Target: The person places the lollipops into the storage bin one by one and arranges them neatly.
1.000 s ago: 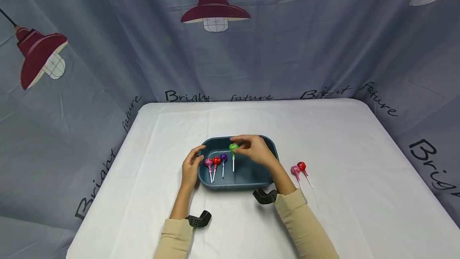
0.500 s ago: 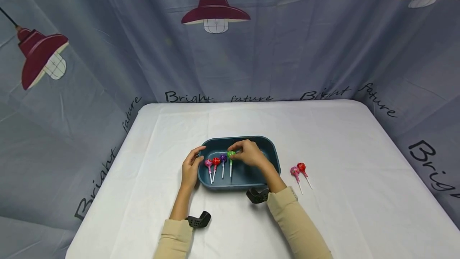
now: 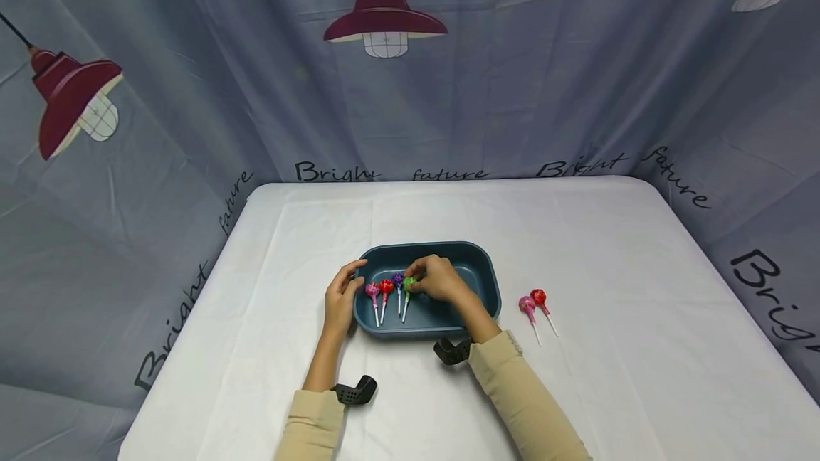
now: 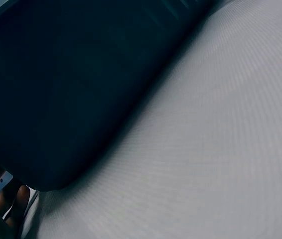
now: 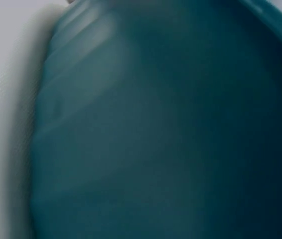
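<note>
In the head view, my right hand (image 3: 437, 279) pinches the head of a green-wrapped lollipop (image 3: 407, 289) inside the dark teal tray (image 3: 442, 333). Its white stick points toward me. Side by side to its left lie a purple lollipop (image 3: 398, 280), a red lollipop (image 3: 386, 287) and a pink lollipop (image 3: 373, 290). My left hand (image 3: 339, 299) rests against the tray's left end, thumb and forefinger at the rim. The left wrist view shows some of its fingers (image 4: 22, 196) beside the outer wall. Only the tray's wall (image 5: 116, 124) fills most of the right wrist view; the hand is out of sight there.
On the white-covered table (image 3: 608, 247), right of the tray, lie another pink lollipop (image 3: 527, 304) and another red lollipop (image 3: 539, 297), close together. A grey-blue curtain (image 3: 512, 77) printed with lamps hangs around the table.
My right hand has moved left and toward me, bringing the green lollipop down beside the purple one. The left hand stays at the tray's end.
</note>
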A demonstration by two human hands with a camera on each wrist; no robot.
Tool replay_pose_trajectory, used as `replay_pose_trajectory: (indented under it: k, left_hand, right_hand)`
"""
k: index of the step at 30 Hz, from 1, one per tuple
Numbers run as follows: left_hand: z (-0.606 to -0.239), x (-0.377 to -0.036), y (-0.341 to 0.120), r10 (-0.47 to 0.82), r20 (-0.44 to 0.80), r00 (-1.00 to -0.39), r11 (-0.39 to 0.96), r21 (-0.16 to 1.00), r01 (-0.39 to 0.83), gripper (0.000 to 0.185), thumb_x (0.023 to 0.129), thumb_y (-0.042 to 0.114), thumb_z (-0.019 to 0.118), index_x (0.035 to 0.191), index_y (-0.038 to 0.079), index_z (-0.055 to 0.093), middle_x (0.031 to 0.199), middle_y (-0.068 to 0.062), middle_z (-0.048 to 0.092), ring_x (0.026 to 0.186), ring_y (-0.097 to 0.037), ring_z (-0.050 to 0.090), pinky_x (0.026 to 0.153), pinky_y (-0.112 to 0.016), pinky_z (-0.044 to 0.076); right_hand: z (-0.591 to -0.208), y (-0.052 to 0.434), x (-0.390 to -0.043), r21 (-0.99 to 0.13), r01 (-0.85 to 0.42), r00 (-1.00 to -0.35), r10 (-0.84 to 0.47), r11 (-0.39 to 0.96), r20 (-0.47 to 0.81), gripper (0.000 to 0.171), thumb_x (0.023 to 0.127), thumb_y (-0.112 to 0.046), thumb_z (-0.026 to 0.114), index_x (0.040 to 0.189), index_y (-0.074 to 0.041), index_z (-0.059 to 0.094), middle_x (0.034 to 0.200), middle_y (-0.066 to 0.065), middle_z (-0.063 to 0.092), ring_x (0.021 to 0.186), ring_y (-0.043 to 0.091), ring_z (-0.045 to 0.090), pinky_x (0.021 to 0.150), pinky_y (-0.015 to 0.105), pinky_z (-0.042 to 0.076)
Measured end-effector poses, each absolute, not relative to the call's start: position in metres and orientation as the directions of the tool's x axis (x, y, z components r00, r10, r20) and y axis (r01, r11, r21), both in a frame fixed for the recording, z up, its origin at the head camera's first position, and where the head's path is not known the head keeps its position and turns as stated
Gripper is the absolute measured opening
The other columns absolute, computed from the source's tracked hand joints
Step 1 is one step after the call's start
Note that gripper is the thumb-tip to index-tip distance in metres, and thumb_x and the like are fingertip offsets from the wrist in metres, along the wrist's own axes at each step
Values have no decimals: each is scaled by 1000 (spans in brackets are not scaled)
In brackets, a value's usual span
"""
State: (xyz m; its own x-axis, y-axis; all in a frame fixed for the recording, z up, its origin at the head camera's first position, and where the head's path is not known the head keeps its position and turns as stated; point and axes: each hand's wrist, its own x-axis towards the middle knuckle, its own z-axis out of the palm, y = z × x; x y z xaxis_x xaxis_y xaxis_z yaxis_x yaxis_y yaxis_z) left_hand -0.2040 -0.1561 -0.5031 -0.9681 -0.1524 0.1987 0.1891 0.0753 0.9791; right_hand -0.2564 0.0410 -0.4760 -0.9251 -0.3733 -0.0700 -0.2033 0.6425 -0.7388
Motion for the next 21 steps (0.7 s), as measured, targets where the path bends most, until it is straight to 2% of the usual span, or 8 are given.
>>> replay_pose_trajectory:
  k: [8,14,21]
  left_hand:
    - [-530,-216,-161,-167,214,-963,63,976,206,29,90,1,51,116,6,62,121,-10,58,115,-21,50,95,-19,35]
    - [-535,-218,-161,-179,228,-957,85,973,216,29,90,4,52,115,10,63,120,-6,59,114,-16,50,97,-22,35]
    - [-516,-210,-159,-155,203,-967,64,979,196,29,90,0,50,117,2,61,121,-13,57,115,-21,49,95,-19,35]
  right_hand:
    - [-479,40,-257,-739,-199,-928,-366,643,-68,13,74,-8,76,86,-8,71,78,0,65,75,13,56,68,30,45]
    - [-480,40,-255,-741,-213,-928,-370,637,-51,14,73,-8,77,86,-6,70,79,2,66,74,13,57,67,29,45]
    - [-481,41,-255,-750,-223,-927,-373,622,-34,16,72,-7,78,84,-5,69,78,3,65,70,12,56,64,28,45]
